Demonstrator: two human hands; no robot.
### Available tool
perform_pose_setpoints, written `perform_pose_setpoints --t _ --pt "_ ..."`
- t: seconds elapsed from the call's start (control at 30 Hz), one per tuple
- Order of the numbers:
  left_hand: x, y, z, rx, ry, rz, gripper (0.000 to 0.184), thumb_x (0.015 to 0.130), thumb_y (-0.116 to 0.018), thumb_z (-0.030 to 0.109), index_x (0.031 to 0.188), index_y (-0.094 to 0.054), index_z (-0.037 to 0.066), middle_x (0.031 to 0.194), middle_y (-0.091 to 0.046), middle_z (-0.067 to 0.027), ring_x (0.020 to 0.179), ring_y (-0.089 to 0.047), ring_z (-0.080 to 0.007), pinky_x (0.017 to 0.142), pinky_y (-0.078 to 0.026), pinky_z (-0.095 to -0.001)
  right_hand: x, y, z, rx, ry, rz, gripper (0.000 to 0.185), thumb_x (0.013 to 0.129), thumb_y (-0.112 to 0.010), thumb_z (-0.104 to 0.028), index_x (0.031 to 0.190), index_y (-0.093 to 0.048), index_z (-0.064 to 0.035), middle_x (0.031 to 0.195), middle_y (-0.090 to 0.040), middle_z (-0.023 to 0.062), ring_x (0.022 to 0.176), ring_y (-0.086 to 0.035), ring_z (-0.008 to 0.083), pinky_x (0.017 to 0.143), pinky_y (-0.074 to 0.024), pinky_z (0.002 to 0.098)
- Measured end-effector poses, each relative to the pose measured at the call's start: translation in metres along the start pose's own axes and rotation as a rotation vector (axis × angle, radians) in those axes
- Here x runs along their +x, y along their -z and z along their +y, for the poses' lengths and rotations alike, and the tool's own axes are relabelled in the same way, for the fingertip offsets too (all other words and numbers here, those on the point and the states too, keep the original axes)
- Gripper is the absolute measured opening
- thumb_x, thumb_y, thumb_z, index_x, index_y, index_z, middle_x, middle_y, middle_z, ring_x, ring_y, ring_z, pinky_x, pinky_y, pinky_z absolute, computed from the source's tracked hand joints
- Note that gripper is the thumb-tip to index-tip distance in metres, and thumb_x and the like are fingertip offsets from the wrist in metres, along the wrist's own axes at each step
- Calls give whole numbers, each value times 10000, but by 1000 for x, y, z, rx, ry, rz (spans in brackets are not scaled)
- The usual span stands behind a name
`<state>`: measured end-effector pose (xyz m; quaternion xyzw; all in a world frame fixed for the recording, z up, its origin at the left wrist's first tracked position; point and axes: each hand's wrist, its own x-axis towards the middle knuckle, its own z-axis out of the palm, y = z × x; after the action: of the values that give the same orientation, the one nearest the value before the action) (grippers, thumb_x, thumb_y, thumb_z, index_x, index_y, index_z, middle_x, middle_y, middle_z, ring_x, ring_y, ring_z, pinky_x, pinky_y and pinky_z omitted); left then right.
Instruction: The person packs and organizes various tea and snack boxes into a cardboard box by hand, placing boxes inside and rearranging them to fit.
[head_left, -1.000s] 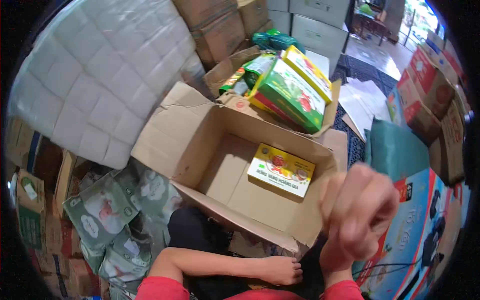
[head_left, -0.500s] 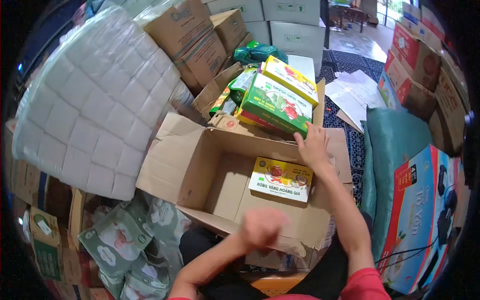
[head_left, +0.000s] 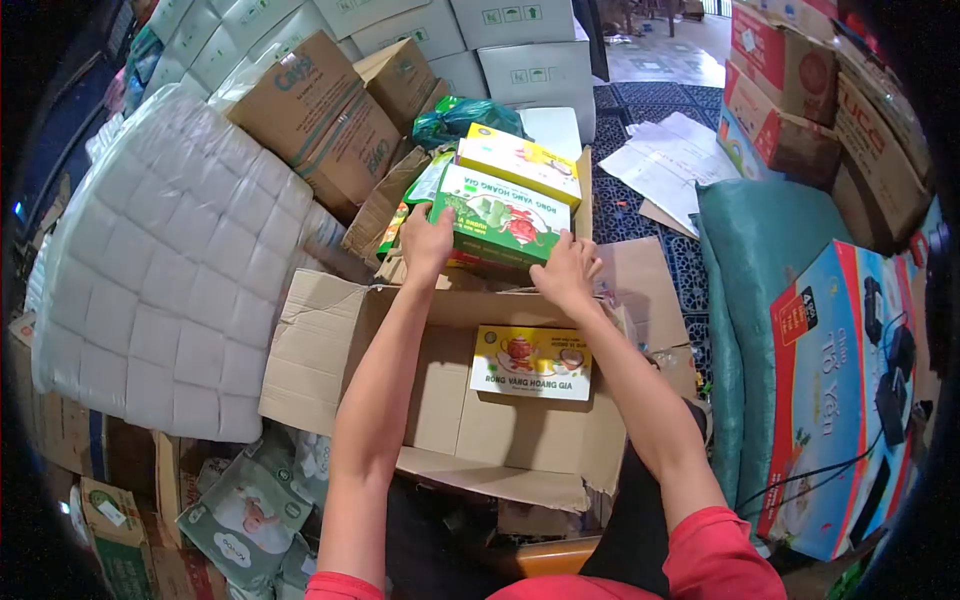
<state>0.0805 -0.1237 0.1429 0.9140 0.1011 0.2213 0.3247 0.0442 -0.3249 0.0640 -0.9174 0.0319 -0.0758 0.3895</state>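
My left hand (head_left: pixel 428 243) and my right hand (head_left: pixel 568 270) grip opposite ends of a green printed box (head_left: pixel 503 215). It rests among other packages in a carton behind, next to a yellow printed box (head_left: pixel 522 162). Closer to me stands an open cardboard carton (head_left: pixel 430 400) with its flaps spread. A yellow and white box (head_left: pixel 531 362) with a teapot picture lies flat inside it, toward the right, below my right forearm.
Plastic-wrapped white packs (head_left: pixel 170 270) stand at left, with grey-green packages (head_left: pixel 250 515) below. Brown cartons (head_left: pixel 315 110) and white cartons (head_left: pixel 535 75) are stacked behind. At right are a green sack (head_left: pixel 765 300), a blue and red box (head_left: pixel 830 400) and papers (head_left: pixel 670 165) on the floor.
My left hand has moved up from over the near carton to the left end of the green box. My right hand stays at its right end. The whole view has shifted.
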Motion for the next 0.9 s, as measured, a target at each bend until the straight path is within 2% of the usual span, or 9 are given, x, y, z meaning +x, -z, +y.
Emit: perform_pose_setpoints --t 0.1,0.23,0.3,0.4,0.53,0.63,0.7,0.8,0.9 --pt "0 2 -9 -105 -78 -8 405 846 -648 291 1103 -640 -22 1030 -662 -247 984 -640 -356 876 -472 -423 4 6 -6 226 -90 30 722 693 -654 -178 1293 -338 71 1228 -445 302 1269 -268 398 1023 -197 587" --pt "-26 48 -1 -281 -247 161 304 859 -660 204 1096 -645 14 932 -686 -193 840 -663 -266 782 -490 -370 13 -17 2 357 166 425 613 793 -603 -162 1321 -363 37 1120 -549 244 1092 -489 346 969 -343 469" --pt "-58 86 2 -397 -11 125 381 895 -633 81 1257 -526 30 947 -630 -101 836 -593 -150 756 -485 -288 4 14 -15 875 105 204 554 864 -601 -210 1299 -394 61 1017 -609 187 923 -600 269 850 -454 380" --pt "-114 136 -26 -699 -51 -54 539 894 -620 42 1373 -373 29 1092 -591 -68 995 -555 -132 869 -454 -287 -23 41 -33 769 240 121 530 893 -614 -291 1294 -438 8 979 -637 167 894 -629 258 785 -489 370" --pt "-174 166 -40 -81 172 -153 469 959 -518 310 1293 -451 -12 1103 -625 -207 1025 -605 -335 892 -464 -400 -104 37 -41 502 273 -54 530 903 -579 -394 1222 -463 13 1149 -580 257 1036 -577 418 877 -455 460" --pt "-187 163 -63 393 393 -297 601 948 -433 491 1205 -519 -45 1095 -613 -296 1042 -582 -451 917 -445 -478 -152 -21 1 357 46 -487 513 923 -563 -379 1210 -470 36 1077 -611 223 931 -622 301 825 -485 390" --pt "-193 140 -82 679 427 -471 682 919 -411 557 1094 -607 -72 1097 -598 -332 1070 -572 -464 943 -432 -508 -173 3 -12 650 -627 -1138 526 932 -556 -372 1266 -435 16 1173 -551 152 920 -559 191 786 -497 354" --pt "-194 103 -111 682 360 -732 572 927 -412 461 1040 -664 -39 1085 -630 -272 1058 -591 -433 945 -446 -505 -182 -28 25 560 -810 -1191 548 947 -509 -321 1373 -349 -16 1373 -417 167 1184 -454 239 879 -490 426" --pt "-195 74 -126 561 447 -1057 499 936 -439 379 944 -668 -65 927 -695 -199 695 -700 -304 612 -589 -415 -173 -23 39 482 -821 -1194 577 925 -559 -283 1387 -342 -13 1460 -295 187 1247 -420 328 798 -513 493"
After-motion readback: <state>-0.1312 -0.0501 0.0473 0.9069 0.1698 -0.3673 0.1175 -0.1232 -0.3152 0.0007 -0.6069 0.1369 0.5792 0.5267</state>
